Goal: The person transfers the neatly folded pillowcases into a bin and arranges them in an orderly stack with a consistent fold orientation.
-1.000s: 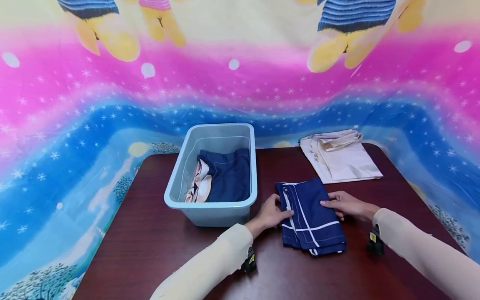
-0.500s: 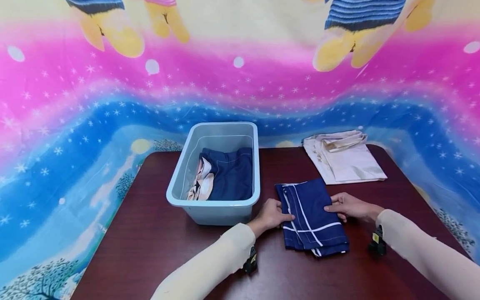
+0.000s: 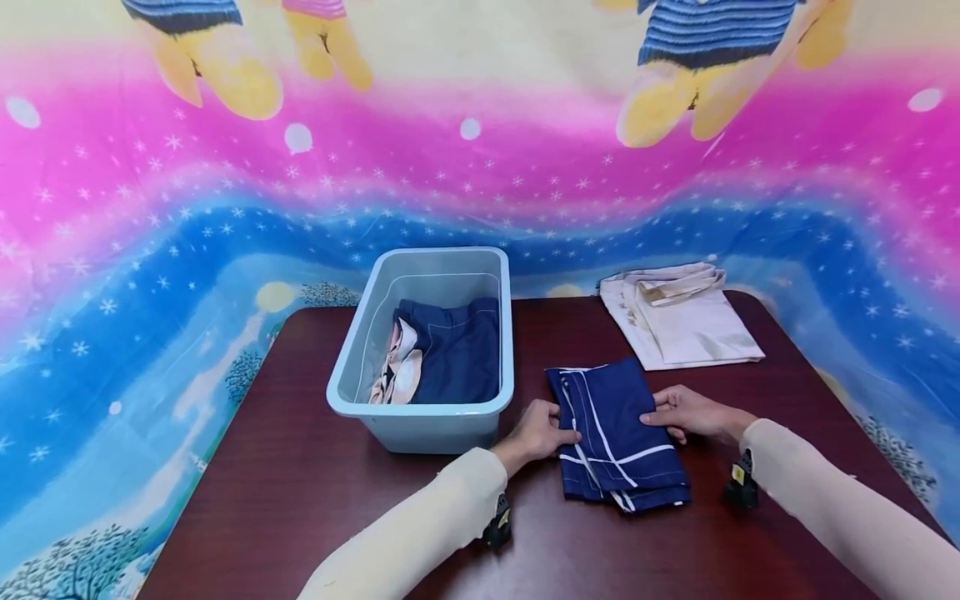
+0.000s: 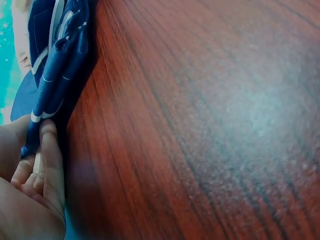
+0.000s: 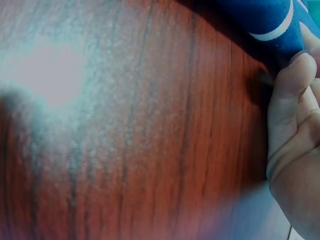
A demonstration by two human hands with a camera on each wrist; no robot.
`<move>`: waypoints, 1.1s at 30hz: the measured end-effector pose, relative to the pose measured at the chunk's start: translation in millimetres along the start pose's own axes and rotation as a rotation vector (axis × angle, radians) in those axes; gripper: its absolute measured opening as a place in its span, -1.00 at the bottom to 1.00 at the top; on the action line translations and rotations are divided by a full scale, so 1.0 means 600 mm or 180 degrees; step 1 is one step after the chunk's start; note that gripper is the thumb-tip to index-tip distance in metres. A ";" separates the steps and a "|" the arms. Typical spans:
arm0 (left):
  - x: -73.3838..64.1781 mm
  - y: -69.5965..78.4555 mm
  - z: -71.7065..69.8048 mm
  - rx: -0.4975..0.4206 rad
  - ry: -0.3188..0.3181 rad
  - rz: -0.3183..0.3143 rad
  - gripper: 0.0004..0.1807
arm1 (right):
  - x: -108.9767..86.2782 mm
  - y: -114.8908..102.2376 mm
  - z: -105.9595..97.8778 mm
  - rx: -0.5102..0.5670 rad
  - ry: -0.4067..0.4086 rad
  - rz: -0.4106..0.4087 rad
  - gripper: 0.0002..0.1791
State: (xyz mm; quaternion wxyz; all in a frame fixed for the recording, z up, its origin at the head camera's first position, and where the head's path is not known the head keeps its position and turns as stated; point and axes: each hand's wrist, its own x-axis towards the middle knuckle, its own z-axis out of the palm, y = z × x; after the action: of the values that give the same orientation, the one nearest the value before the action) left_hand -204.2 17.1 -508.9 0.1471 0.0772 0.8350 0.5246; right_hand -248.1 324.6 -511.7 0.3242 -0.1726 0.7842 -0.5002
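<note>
A folded navy cloth with white stripes [image 3: 618, 433] lies in front of me on the table, right of the basin. My left hand [image 3: 538, 429] pinches its left edge, thumb on top and fingers underneath. In the left wrist view, the thumb and fingers of the left hand [image 4: 35, 175] close on the layered folds of the navy cloth [image 4: 62, 65]. At the opposite edge, my right hand [image 3: 690, 414] grips the cloth, thumb above. The right wrist view has the right hand [image 5: 297, 125] at a corner of the navy cloth [image 5: 272, 22]; some fingertips are hidden.
A light blue plastic basin [image 3: 431, 410] stands to the left, with navy fabric [image 3: 461, 354] and a patterned pinkish cloth [image 3: 397, 375] inside. Behind the hands, a folded whitish cloth [image 3: 686, 325] lies near the far right corner of the dark red-brown table [image 3: 300, 467]. A printed curtain [image 3: 420, 175] hangs behind.
The striped navy cloth has shifted very slightly left, with both hands still holding its edges. The whole view sways a little as the head camera moves.
</note>
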 end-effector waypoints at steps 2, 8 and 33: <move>-0.001 0.000 0.000 0.0011 0.0014 -0.0019 -0.50 | 0.001 0.000 0.001 0.0020 0.0008 0.0013 -0.82; -0.003 -0.005 0.002 -0.0056 -0.0018 -0.0073 -0.67 | -0.001 -0.001 0.006 0.0054 -0.0007 0.0011 -0.70; -0.001 -0.009 -0.006 -0.0625 -0.0290 0.0103 -0.82 | -0.010 -0.006 -0.002 0.0138 -0.0235 -0.0148 -0.72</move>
State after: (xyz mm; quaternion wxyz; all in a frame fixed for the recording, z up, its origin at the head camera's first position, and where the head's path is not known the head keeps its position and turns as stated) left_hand -204.7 11.4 -512.0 0.1832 0.0996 0.7707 0.6021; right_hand -244.5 327.4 -506.0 0.3449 -0.2020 0.7565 -0.5177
